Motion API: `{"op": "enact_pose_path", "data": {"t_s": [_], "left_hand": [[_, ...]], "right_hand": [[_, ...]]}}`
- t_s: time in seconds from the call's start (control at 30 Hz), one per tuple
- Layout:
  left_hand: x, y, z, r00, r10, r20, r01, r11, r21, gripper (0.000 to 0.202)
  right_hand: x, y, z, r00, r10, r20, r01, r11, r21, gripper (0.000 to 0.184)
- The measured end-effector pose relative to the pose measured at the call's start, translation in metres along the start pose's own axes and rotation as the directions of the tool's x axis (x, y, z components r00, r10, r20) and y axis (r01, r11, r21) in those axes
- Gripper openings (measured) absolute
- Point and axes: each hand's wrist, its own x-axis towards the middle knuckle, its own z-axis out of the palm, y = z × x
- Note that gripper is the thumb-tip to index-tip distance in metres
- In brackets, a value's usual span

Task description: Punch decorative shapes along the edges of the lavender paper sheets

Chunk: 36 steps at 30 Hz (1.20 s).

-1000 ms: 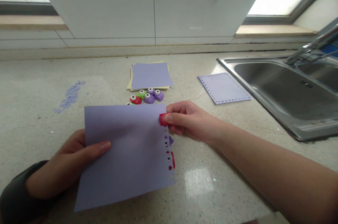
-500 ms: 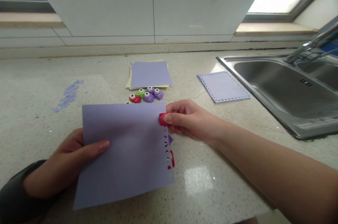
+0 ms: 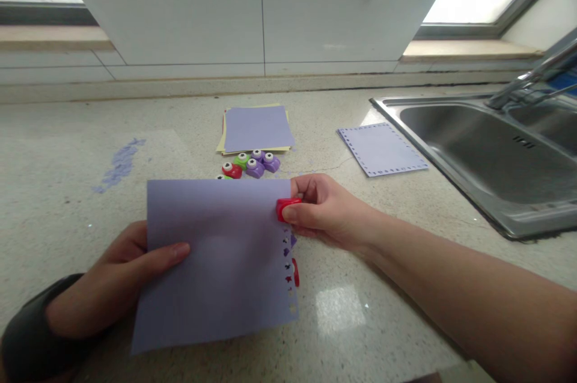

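Observation:
A sheet of purple paper (image 3: pixel 216 257) is held up over the counter, with a row of small punched shapes down its right edge. My left hand (image 3: pixel 121 278) grips its left side, thumb on top and fingers hidden underneath. At the upper right edge, my right hand (image 3: pixel 322 211) pinches a red craft punch (image 3: pixel 287 208) set over the paper's border, thumb on the punch. Beyond the sheet lie several craft punches (image 3: pixel 255 166) in purple, green and red, some partly hidden by it. Another red punch (image 3: pixel 296 272) peeks out beside the punched edge.
Behind the punches lies a stack of purple and yellow paper (image 3: pixel 256 128). To the right, a sheet with a punched border (image 3: pixel 383 150) rests near the steel sink (image 3: pixel 469 166). Purple paper cut-outs (image 3: pixel 119 165) form a small heap at left. White cabinet doors (image 3: pixel 189 16) stand behind.
The purple sheet and my left hand have shifted slightly right. The red punch in my right hand has tilted and moved a little down and right, staying at the paper's edge.

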Motion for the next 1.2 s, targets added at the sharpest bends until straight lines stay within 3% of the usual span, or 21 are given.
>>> {"op": "enact_pose_path", "data": {"t_s": [0.23, 0.47, 0.6, 0.7, 0.87, 1.07, 1.2], "left_hand": [[-0.002, -0.006, -0.008, 0.999, 0.034, -0.024, -0.034, 0.999, 0.025, 0.033], [-0.005, -0.007, -0.004, 0.998, 0.056, -0.037, -0.055, 0.998, 0.042, 0.038], [-0.003, -0.005, -0.003, 0.998, 0.033, 0.049, -0.033, 0.999, 0.004, 0.031], [-0.001, -0.004, -0.002, 0.997, 0.052, 0.053, -0.050, 0.998, -0.037, 0.030], [-0.002, -0.004, 0.000, 0.991, 0.086, 0.101, -0.077, 0.993, -0.092, 0.025], [-0.001, -0.003, 0.004, 0.986, 0.131, 0.102, -0.120, 0.988, -0.101, 0.024], [-0.002, -0.002, 0.005, 0.976, 0.168, 0.140, -0.158, 0.984, -0.080, 0.025]], "right_hand": [[-0.003, 0.002, 0.006, 0.999, -0.024, -0.030, 0.025, 0.999, 0.045, 0.039], [-0.005, -0.003, 0.005, 0.999, -0.031, -0.017, 0.032, 0.999, 0.009, 0.040], [-0.004, -0.003, 0.002, 0.998, -0.052, 0.018, 0.053, 0.998, -0.046, 0.038], [-0.002, -0.003, -0.001, 0.997, -0.056, 0.044, 0.059, 0.995, -0.074, 0.037], [-0.002, -0.005, -0.005, 0.996, -0.081, 0.049, 0.080, 0.997, 0.007, 0.030], [-0.002, -0.014, -0.010, 0.991, -0.123, -0.046, 0.128, 0.985, 0.117, 0.017], [0.002, -0.018, -0.020, 0.973, -0.174, -0.151, 0.174, 0.985, -0.009, 0.018]]}}
